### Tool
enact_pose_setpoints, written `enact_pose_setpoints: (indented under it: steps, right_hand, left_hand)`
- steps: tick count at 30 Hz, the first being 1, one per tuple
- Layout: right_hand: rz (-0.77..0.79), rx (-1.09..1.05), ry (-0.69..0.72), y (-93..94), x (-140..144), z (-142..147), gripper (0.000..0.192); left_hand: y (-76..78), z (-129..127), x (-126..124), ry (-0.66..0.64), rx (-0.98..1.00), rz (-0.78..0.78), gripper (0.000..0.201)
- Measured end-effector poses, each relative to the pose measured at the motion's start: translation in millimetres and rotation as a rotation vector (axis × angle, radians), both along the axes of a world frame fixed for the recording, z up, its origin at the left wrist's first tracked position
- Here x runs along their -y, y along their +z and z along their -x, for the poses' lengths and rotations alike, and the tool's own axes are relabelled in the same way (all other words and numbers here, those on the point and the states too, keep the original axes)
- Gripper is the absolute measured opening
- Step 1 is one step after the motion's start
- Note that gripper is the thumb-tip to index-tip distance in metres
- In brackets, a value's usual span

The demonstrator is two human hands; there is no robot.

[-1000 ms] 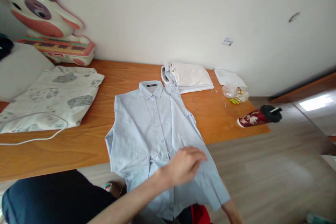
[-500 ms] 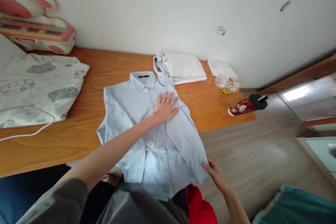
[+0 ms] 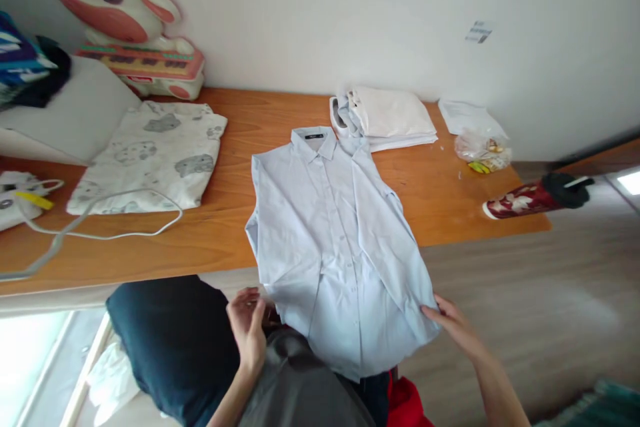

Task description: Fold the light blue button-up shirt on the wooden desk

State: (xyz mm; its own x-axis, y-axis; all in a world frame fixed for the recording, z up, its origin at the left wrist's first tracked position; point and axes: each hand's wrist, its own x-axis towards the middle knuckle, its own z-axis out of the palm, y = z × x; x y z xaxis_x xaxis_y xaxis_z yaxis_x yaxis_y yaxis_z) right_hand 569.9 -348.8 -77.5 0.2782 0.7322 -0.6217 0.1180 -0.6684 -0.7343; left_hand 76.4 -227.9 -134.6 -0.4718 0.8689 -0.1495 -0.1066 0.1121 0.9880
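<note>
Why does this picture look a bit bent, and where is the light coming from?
Head view: the wide lens bows the table edge and leans the wall; daylight glares at the lower left and far right, blowing out detail; the pale blue shirt is evenly lit and sharp; the left hand and right hand at its hem are slightly soft.

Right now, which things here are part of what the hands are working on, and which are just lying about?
In hand:
light blue shirt
left hand at its lower left hem
right hand at its lower right corner

Lying about:
folded white clothes
patterned cloth
white cable
red bottle
snack bag
</note>
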Motion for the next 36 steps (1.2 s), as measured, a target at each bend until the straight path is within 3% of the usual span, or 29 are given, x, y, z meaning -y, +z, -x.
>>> enact_pose_setpoints:
  steps: [2, 4, 7, 10, 12, 15, 17, 20, 22, 24, 27, 30, 33, 36]
  right_hand:
    - [0.032, -0.046, -0.043, -8.7, -6.9, -2.0, 0.063]
    - [0.042, -0.074, -0.099, -16.3, -14.2, 0.6, 0.061]
    - [0.026, -0.081, -0.111, -18.4, -19.7, 9.5, 0.057]
    - [-0.001, -0.116, -0.183, -12.2, -14.4, 18.6, 0.053]
    - [0.001, -0.129, -0.227, -8.6, -8.4, 25.5, 0.051]
    - [0.040, -0.095, -0.059, -8.5, -3.1, 40.0, 0.049]
    - [0.063, -0.067, 0.073, -11.1, -1.9, 49.9, 0.048]
    - [0.081, -0.059, 0.179, -14.9, -0.7, 56.4, 0.048]
    - [0.072, -0.028, 0.300, -13.9, -2.7, 52.7, 0.047]
    - [0.035, 0.153, 0.425, -6.5, -12.0, 45.1, 0.044]
    - [-0.030, 0.681, 0.516, 20.5, -47.3, 43.1, 0.042]
    - [-0.167, 1.051, 0.544, 59.5, -107.2, 77.3, 0.045]
    - [-0.556, 0.923, 0.618, 90.5, -182.2, 149.8, 0.040]
    - [-0.765, 0.837, 0.834, 94.8, -264.7, 227.3, 0.055]
  left_hand:
    - [-32.8, 10.6, 5.2, -0.289, 0.071, 0.267, 0.049]
    - [-52.4, 13.3, -3.0, -0.562, 0.115, 0.411, 0.048]
    - [-54.4, 15.0, -13.8, -0.793, 0.036, 0.446, 0.046]
    - [-30.2, 25.6, -0.1, -0.771, -0.024, 0.426, 0.053]
    - [-6.3, 37.6, 20.5, -0.686, 0.062, 0.447, 0.053]
    - [29.0, 54.7, 52.5, -0.617, 0.075, 0.494, 0.053]
    - [43.8, 63.4, 67.5, -0.641, 0.009, 0.506, 0.054]
    - [44.5, 74.1, 78.4, -0.668, -0.033, 0.514, 0.053]
    - [33.6, 78.8, 80.0, -0.652, -0.112, 0.514, 0.053]
    - [21.4, 78.6, 79.5, -0.638, -0.240, 0.493, 0.054]
    - [15.3, 65.3, 77.2, -0.668, -0.350, 0.416, 0.049]
    - [27.8, 40.2, 72.8, -0.728, -0.402, 0.310, 0.038]
    - [48.3, 11.7, 67.3, -0.802, -0.409, 0.189, 0.035]
    - [64.9, -11.6, 63.7, -0.892, -0.368, 0.097, 0.040]
